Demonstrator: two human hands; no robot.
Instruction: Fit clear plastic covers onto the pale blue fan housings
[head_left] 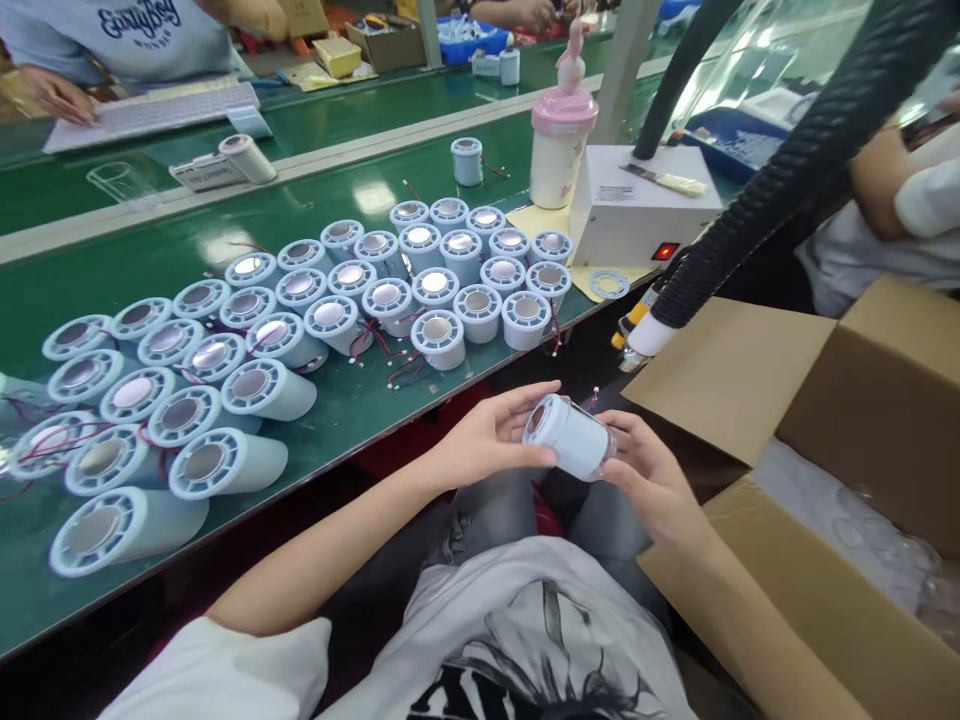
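Observation:
Above my lap I hold a light blue cylinder (pixel 574 437) between both hands, tilted on its side. Its ringed end with a round metal disc faces left, and a thin wire with a small white plug sticks up behind it. My left hand (pixel 499 437) grips the disc end, thumb below and fingers behind. At the other end, my right hand (pixel 651 470) pinches a clear plastic piece (pixel 609 450) around the cylinder's base; its full shape is hidden by the fingers. Many similar blue cylinders (pixel 439 340) with red and black wires stand in rows on the green bench.
A white box with a lit red switch (pixel 645 215) and a pink-lidded bottle (pixel 562 140) stand at the bench's back. A black ribbed hose (pixel 780 180) hangs at right. Below it, an open carton (pixel 720 370) contains clear plastic parts. Co-workers sit across and at right.

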